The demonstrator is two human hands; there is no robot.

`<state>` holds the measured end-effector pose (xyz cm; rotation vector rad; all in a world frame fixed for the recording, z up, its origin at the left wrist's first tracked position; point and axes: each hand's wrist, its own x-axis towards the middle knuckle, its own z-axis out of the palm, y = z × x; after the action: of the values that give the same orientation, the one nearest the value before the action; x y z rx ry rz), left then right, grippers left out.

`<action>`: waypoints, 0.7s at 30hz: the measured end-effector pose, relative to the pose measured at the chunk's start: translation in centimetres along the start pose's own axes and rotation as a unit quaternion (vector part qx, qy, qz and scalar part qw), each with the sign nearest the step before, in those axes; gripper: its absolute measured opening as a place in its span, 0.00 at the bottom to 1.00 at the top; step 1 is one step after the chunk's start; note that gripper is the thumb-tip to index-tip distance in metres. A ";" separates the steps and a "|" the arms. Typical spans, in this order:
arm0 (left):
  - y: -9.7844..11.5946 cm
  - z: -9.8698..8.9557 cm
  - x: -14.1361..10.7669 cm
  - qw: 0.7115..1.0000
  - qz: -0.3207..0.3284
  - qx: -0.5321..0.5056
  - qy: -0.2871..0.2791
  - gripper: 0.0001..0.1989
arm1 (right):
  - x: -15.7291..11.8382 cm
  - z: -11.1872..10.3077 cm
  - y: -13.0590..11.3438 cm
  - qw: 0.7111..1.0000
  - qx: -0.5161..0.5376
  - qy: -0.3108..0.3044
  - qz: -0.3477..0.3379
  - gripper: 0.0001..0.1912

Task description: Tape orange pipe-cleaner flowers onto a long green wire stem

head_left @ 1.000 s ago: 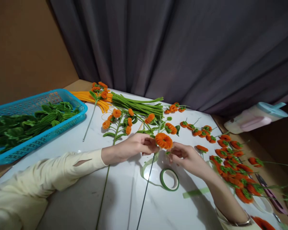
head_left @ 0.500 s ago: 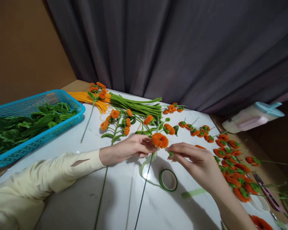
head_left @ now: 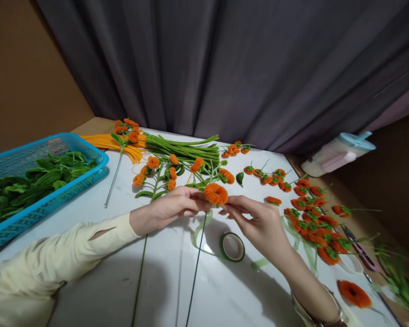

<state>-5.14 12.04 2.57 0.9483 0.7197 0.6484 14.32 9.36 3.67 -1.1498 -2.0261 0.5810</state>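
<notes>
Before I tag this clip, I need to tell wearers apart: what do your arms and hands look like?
Both the left hand and the right hand are ungloved. The left arm has a loose, creased, pale yellow sleeve with a slit near its cuff. The right forearm has a shiny band beside a pale sleeve edge.

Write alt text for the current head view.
A person's left hand holds an orange flower over a white table, the right hand at its edge. Around them are a green tape roll, more orange flowers, green stems and a blue basket of leaves.
</notes>
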 end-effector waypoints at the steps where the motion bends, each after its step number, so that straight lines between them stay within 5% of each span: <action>1: 0.0 0.1 0.0 1.000 0.003 0.002 0.006 0.07 | 0.1 0.1 -0.1 1.000 -0.018 0.008 -0.022 0.05; 11: 0.2 0.3 -0.1 1.000 0.004 0.021 0.016 0.09 | -0.4 0.7 -0.7 0.989 -0.046 0.081 -0.112 0.08; 17: 0.3 0.2 0.1 0.999 -0.010 0.050 0.017 0.17 | -0.6 1.0 -0.4 0.987 -0.065 0.049 -0.135 0.10; 21: 0.3 0.0 0.1 0.996 -0.016 0.080 0.042 0.15 | -0.6 0.8 -0.5 0.990 -0.048 0.038 -0.126 0.10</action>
<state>-5.09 12.25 2.83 1.0585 0.8702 0.6128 13.63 8.53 3.23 -0.9356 -2.1105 0.3113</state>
